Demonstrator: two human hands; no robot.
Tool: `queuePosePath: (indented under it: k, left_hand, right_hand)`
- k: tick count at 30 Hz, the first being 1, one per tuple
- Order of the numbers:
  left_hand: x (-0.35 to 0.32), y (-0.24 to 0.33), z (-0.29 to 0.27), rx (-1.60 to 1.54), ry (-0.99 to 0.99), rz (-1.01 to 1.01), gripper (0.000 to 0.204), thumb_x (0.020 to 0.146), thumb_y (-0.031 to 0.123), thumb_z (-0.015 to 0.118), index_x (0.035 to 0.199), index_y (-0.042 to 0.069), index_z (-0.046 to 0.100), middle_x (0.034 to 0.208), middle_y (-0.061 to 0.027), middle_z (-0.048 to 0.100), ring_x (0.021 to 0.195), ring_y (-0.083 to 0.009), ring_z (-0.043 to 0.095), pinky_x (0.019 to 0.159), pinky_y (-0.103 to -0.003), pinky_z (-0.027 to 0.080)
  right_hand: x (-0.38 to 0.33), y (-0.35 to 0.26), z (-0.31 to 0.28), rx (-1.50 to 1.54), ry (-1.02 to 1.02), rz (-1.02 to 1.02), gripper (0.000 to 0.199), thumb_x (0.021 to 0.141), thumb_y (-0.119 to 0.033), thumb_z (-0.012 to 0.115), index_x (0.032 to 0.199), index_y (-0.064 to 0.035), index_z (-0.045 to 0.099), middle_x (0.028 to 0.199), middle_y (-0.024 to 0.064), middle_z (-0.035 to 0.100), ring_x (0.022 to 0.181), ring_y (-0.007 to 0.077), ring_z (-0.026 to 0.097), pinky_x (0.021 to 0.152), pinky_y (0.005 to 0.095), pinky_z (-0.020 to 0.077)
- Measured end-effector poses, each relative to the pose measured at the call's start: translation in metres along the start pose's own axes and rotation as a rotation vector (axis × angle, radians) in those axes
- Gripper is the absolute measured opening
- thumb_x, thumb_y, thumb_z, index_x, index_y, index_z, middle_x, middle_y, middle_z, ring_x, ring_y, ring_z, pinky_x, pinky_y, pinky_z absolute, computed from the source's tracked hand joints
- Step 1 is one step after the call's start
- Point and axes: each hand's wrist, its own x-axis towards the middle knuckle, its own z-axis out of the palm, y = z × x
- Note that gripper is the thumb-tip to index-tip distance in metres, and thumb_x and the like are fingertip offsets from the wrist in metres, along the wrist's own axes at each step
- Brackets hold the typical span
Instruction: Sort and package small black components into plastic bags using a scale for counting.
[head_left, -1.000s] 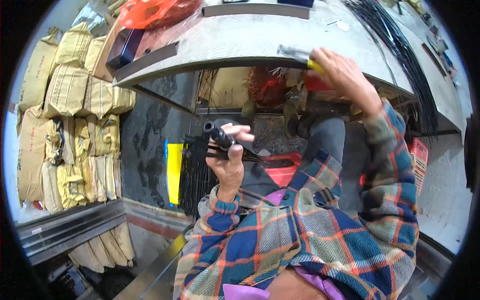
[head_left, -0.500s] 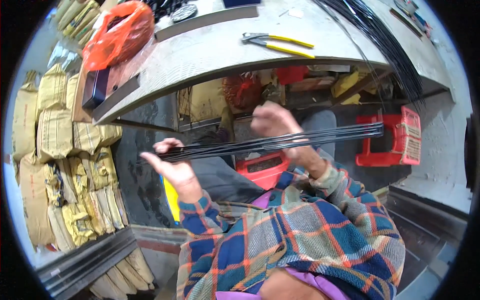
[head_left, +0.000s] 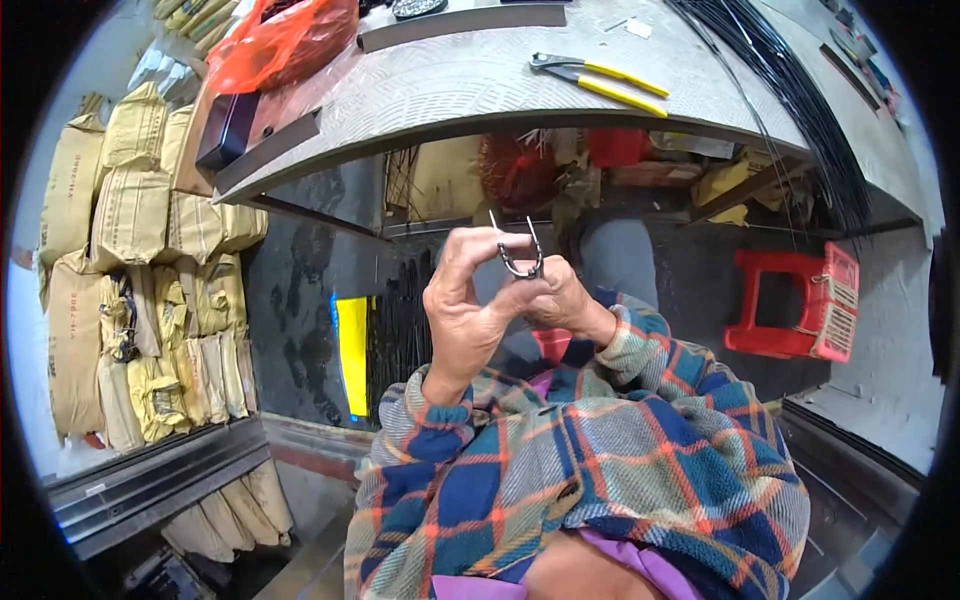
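In front of my chest my two hands meet. My left hand curls its fingers and thumb around thin black wires, which show as a short dark curve with two pale tips sticking up. My right hand is closed against the same wires from the right, its fingers partly hidden behind the left thumb. How far the wires run below the hands is hidden. Beyond the hands, end-cutting pliers with yellow handles lie on the worktable.
Long black wires hang over the table's right edge. A red plastic stool stands at right. Wrapped tan packages are stacked at left. A yellow object lies beside black strips on the floor. A red bag sits on the table.
The black wire bundle, held level across both spread hands before, has turned so only a short part shows. My hands have come together and closed on it. The view has shifted slightly left.
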Motion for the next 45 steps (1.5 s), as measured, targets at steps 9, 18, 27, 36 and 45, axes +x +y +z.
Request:
queuePosePath:
  k: [9, 18, 27, 36, 45]
  left_hand:
    - [-0.004, 0.004, 0.011, -0.013, 0.181, 0.005, 0.014, 0.075, 0.001, 0.067, 0.087, -0.001, 0.061, 0.085, -0.0082, 0.064, 0.076, -0.0128, 0.06, 0.068, -0.023, 0.048]
    - [0.014, 0.019, -0.013, -0.105, -0.11, -0.084, 0.012, 0.08, 0.007, 0.064, 0.085, -0.003, 0.064, 0.083, -0.0102, 0.066, 0.074, -0.0137, 0.06, 0.067, -0.023, 0.046]
    - [0.019, 0.013, -0.008, -0.458, -0.009, -0.055, 0.011, 0.088, 0.01, 0.053, 0.091, 0.001, 0.047, 0.088, -0.0088, 0.054, 0.074, -0.0098, 0.048, 0.069, -0.023, 0.04]
    - [0.014, 0.006, -0.062, -0.555, 0.044, -0.204, 0.021, 0.068, 0.005, 0.073, 0.086, -0.003, 0.063, 0.072, -0.0019, 0.048, 0.065, -0.0103, 0.043, 0.06, -0.023, 0.034]
    - [0.011, -0.007, -0.071, -0.708, 0.126, -0.217, 0.022, 0.073, 0.008, 0.071, 0.091, -0.002, 0.064, 0.07, -0.0057, 0.052, 0.067, -0.0136, 0.044, 0.064, -0.028, 0.035]
  right_hand:
    - [0.024, -0.066, -0.004, 0.206, 0.18, -0.138, 0.05, 0.077, -0.045, 0.064, 0.095, 0.0008, 0.056, 0.089, 0.0068, 0.052, 0.083, 0.012, 0.049, 0.073, 0.0248, 0.0405]
    - [0.04, -0.073, -0.017, 0.44, -0.022, -0.053, 0.037, 0.066, -0.016, 0.072, 0.094, 0.0015, 0.056, 0.085, 0.0025, 0.05, 0.079, 0.0086, 0.048, 0.07, 0.0222, 0.0401]
    - [0.058, -0.095, 0.004, 0.38, 0.267, -0.093, 0.021, 0.065, -0.004, 0.067, 0.065, -0.0033, 0.046, 0.065, 0.0028, 0.044, 0.057, 0.0106, 0.044, 0.052, 0.0225, 0.0343]
    - [0.196, -0.094, -0.007, 0.302, -0.48, 0.117, 0.041, 0.082, -0.034, 0.059, 0.08, 0.007, 0.062, 0.076, 0.0113, 0.063, 0.066, 0.0157, 0.056, 0.06, 0.027, 0.0441]
    - [0.41, -0.003, 0.128, -1.021, -0.395, -0.336, 0.018, 0.075, -0.02, 0.057, 0.088, -0.0152, 0.067, 0.081, 0.0117, 0.065, 0.077, 0.0288, 0.063, 0.069, 0.0396, 0.0499]
